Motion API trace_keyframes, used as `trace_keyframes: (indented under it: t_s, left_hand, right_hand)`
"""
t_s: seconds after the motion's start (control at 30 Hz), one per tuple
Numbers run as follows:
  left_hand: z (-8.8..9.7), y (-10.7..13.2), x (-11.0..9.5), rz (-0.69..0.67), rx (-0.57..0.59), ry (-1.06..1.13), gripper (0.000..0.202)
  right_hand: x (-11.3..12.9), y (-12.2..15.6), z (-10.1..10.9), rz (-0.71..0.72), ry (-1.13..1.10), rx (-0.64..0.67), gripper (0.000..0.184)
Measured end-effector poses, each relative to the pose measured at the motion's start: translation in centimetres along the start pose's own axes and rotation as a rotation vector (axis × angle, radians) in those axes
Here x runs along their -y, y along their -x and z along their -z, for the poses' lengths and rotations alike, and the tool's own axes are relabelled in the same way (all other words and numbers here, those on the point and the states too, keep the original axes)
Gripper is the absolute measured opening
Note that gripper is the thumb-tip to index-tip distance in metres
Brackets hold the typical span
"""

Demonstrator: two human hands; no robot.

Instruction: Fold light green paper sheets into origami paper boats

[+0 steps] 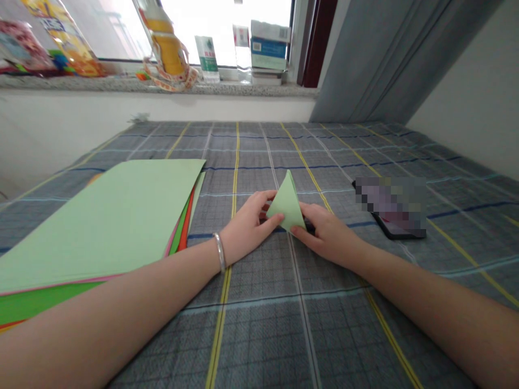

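Note:
A small piece of light green paper [287, 204], folded into a triangle with its point up, stands between my two hands over the checked cloth. My left hand [253, 219], with a silver bangle at the wrist, grips the paper's left corner, thumb in front and fingers behind. At the lower right corner my right hand [324, 229] pinches the same paper, its thumb on the near side. Some fingertips of both hands are hidden behind the paper.
Left of my hands lies a stack of coloured paper sheets [109, 216], light green on top. A phone [391, 210] with a blurred screen rests to the right. Beyond the checked cloth [259, 324], a windowsill [121, 84] carries snack bags, bottles and boxes [268, 48].

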State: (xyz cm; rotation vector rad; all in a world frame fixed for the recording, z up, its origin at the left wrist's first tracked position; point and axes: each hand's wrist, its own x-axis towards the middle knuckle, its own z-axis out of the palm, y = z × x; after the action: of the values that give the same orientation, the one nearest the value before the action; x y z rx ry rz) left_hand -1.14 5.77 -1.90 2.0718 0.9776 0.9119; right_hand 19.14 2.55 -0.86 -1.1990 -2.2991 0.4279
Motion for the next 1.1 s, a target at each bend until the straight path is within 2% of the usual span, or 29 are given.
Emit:
trace_keyframes:
  t_s: [0.2,0.33,0.43,0.53,0.63,0.8,0.97,1.1]
  left_hand:
    - [-0.1,0.0,-0.1,-0.057,-0.033,-0.109,0.036]
    - [-0.2,-0.4,0.2,-0.026,-0.063,-0.119,0.041]
    - [-0.2,-0.6,0.2,-0.015,-0.035,-0.148,0.035]
    - [-0.1,-0.6,0.1,-0.04,0.011,-0.208,0.03]
    - [-0.2,-0.5,-0.1,-0.055,0.007,-0.291,0.031]
    - [-0.4,-0.2,-0.7,-0.093,0.033,-0.38,0.058]
    - [-0.5,0.2,-1.2,-0.13,0.11,-0.252,0.076]
    - [-0.5,0.3,-1.3,-0.089,0.108,-0.187,0.075]
  right_hand:
    - [-0.7,-0.2,0.3,0.026,-0.312,0.017,0.041]
    - [-1.4,-0.5,0.4,-0.032,-0.472,0.052,0.041]
    - [-1.7,-0.4,0.3,-0.11,-0.55,0.075,0.042]
    - [-1.6,-0.2,0.1,-0.17,-0.591,0.115,0.044]
    - [-1.3,-0.1,-0.2,-0.177,-0.608,0.118,0.042]
    - [-1.0,-0.2,-0.5,-0.161,-0.602,0.086,0.033]
    - [-0.7,-0.3,-0.4,-0.136,-0.597,0.037,0.04]
    - [-0.5,-0.2,-0.4,-0.153,-0.583,0.013,0.042]
